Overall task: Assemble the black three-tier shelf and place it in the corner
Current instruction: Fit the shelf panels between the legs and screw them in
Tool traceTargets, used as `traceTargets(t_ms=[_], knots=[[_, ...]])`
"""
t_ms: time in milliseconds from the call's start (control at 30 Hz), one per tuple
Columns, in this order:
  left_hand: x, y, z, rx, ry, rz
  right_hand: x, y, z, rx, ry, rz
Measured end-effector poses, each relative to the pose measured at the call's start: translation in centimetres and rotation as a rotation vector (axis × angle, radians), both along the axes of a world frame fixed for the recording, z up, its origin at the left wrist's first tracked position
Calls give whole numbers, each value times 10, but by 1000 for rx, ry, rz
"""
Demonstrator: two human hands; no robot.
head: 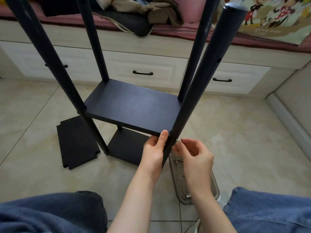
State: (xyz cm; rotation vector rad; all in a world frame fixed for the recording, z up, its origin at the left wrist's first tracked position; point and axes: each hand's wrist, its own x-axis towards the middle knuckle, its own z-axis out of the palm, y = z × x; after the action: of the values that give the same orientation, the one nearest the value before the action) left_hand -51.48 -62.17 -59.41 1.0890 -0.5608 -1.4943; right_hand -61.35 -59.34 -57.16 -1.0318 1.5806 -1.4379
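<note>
Pinched between the thumb and fingertips of the right hand [195, 153], a small silver screw [177, 140] sits against the outer side of the near right post [198, 91], just below the level of the middle board [133, 106]. The grip here is closed and fine, which suits starting a fastener by feel, though the hole it is meant for is hidden behind the post. The left hand [154, 152] clamps the near right corner of that board, thumb laid up over its front edge beside the post and fingers tucked out of sight underneath. Judging by the pose, this grip props the board level and presses its notch to the post so the screw can bite. The frame stands upright on the tiled floor [235, 132] directly ahead of the seated person, its four posts rising past the top of the view. The bottom board [129, 147] is already in place low down, directly beyond the left hand. A loose third board [76, 142] lies flat on the floor to the left of the frame, well apart from both hands, so the top tier is not yet fitted. A clear tray [216, 190] lies on the floor under the right wrist with spare screws [178, 160] in it, near enough for the next pick.
</note>
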Motion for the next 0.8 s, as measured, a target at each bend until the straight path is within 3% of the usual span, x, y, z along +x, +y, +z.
traceTargets(t_ms=[300,567,633,733,800], knots=[[-5,-1,2,22,98,11,0,0,2,-57,296,46],[-6,-3,7,24,204,11,-2,-5,2,-87,323,62],[-6,-3,7,23,236,13,-5,-7,4,-28,206,70],[-5,-4,6,18,250,0,-10,-13,11,165,-292,100],[-5,-4,4,14,252,1,-12,-14,13,212,-363,103]])
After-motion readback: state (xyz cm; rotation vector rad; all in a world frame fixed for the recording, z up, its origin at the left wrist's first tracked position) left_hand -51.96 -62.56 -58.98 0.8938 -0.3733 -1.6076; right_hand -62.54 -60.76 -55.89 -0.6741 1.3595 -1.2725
